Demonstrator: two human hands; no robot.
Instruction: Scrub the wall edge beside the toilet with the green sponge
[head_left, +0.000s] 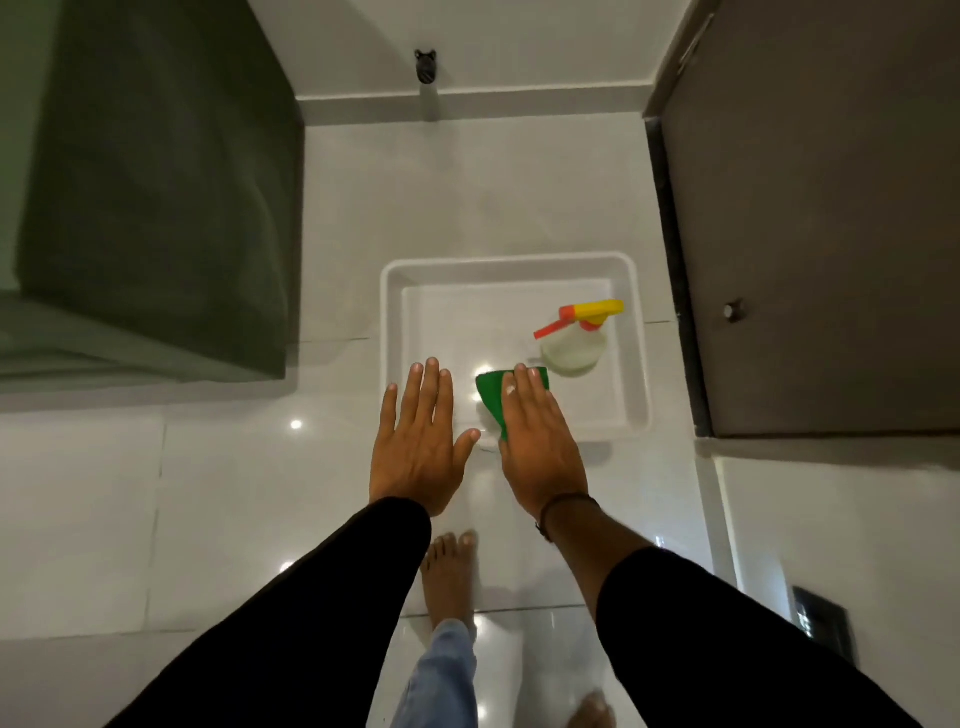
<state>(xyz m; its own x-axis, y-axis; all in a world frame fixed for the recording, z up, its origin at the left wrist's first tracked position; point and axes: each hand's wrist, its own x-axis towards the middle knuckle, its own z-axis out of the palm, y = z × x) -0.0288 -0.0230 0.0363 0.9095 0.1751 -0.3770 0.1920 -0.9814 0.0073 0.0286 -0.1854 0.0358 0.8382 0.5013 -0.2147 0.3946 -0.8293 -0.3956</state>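
Green flat sponge (493, 397) lies under the fingers of the right hand (540, 441), above a white rectangular plastic tray (636, 364) holding a white spray bottle (574, 351); whether it is gripped cannot be told. Left hand (421, 441) open, fingers spread, empty.

The glossy white tiled floor (234, 493) carries a shallow white tray (511, 262) at its middle, near the dark door on the right. A bare foot (449, 577) stands on the tiles nearer the camera. In the tray's right part stands a white spray bottle (574, 351).
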